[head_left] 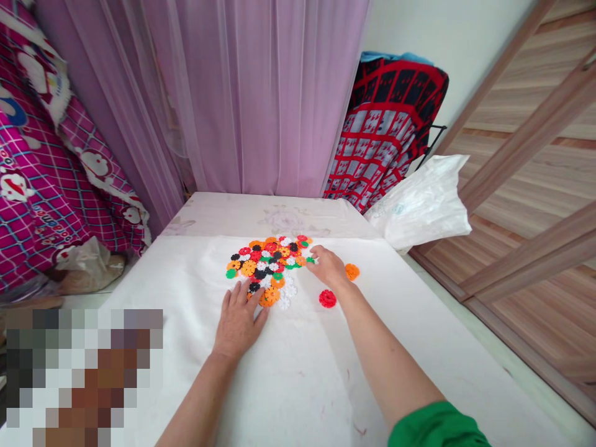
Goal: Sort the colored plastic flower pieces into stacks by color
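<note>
Your left hand is resting, fingers spread, against the disc pile on white cloth; your right hand is sitting at its right edge, pinching unclear. Uneven pressing is risking sliding overlapped discs; a careless wrist, bumping the red disc.

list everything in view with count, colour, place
discs: uncountable pile, orange, red, black, white, green, mid-table
red discs: count unclear, right of pile
orange discs: count unclear, right of right hand
table: 1, white cover, centre
curtain: 1 or more, purple, behind table
blanket: 1, pink check, far left
plastic: 1, clear, low left
cloth: 1, red-black, back right
bag: 1, white, table's right
wall: 1, white, back right
wardrobe: 1, brown, right
left hand: 1, pile's near edge
right hand: 1, pile's right edge
sleeve: 1, green, right arm
</note>
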`<state>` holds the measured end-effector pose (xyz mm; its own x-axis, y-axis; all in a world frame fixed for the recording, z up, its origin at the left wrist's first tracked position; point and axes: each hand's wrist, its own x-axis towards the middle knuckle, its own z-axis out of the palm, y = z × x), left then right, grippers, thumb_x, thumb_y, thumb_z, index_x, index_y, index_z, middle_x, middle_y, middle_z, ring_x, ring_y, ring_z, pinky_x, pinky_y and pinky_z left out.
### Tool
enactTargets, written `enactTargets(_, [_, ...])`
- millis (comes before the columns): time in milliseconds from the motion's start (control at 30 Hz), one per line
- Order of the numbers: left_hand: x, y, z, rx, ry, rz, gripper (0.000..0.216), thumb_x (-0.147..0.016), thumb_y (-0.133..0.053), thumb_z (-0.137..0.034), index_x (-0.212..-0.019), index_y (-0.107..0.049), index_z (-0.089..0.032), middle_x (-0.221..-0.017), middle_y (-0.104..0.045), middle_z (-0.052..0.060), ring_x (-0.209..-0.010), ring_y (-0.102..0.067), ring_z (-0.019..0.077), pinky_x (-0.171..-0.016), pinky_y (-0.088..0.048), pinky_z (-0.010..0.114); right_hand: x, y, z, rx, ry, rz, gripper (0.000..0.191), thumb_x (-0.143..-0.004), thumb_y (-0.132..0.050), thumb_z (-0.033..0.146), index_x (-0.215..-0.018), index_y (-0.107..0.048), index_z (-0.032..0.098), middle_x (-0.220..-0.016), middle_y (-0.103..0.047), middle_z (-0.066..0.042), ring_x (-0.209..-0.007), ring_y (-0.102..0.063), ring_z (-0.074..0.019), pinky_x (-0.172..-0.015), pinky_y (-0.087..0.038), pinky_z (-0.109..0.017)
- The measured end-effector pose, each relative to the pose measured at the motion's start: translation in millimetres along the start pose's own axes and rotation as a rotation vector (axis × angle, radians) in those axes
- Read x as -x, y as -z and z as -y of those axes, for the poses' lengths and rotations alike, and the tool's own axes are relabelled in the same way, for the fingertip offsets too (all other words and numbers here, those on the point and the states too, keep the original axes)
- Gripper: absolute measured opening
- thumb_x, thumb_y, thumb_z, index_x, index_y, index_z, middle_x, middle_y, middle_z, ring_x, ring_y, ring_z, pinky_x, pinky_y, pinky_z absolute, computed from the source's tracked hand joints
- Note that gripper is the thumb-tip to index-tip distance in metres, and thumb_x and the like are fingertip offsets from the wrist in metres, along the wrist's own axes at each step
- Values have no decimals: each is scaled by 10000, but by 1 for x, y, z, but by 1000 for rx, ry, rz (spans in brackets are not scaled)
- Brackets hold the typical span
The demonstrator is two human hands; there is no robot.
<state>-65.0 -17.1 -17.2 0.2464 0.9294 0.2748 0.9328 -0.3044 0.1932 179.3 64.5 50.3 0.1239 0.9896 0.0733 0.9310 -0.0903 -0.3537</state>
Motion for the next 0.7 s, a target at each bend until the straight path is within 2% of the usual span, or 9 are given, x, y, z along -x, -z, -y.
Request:
enactTargets(100, [-1, 0, -1, 17, 5, 1, 432, -911, -496, -387, -1315, -595, -271, -1492, -453, 132, -1404, -368, 342, -1133, -304, 558, 1, 13, -30, 38, -57, 2, 377, -802, -624, 251, -1175, -570, 239, -1093, -700, -13, -961, -634, -171, -798, -440, -272])
enactTargets(200, [-1, -1, 0, 33, 4, -2, 431, -906, -502, -384, -1311, -599, -272, -1493, -452, 130, -1406, -363, 347, -1133, -300, 564, 3, 15, -43, 65, -63, 16, 379, -793, -629, 258, -1168, -576, 244, -1085, -704, -7, -960, -634, -174, -794, -435, -273])
enactTargets(533, [-1, 1, 0, 8, 3, 8, 436, -912, -488, -391, -1310, -602, -257, -1497, -443, 138, -1402, -366, 354, -1129, -305, 559, 2, 8, -39, 89, -64, 72, 372, -809, -624, 248, -1179, -588, 235, -1120, -698, -18, -1080, -601, -195, -845, -433, -289])
enactTargets(700, [-1, 0, 1, 16, -4, -2, 430, -909, -496, -388, -1303, -608, -257, -1490, -450, 142, -1397, -374, 356, -1127, -305, 564, 5, 6, -37, 60, 14, -11, 326, -849, -612, 260, -1174, -616, 240, -1160, -677, -27, -1095, -584, -178, -871, -429, -278])
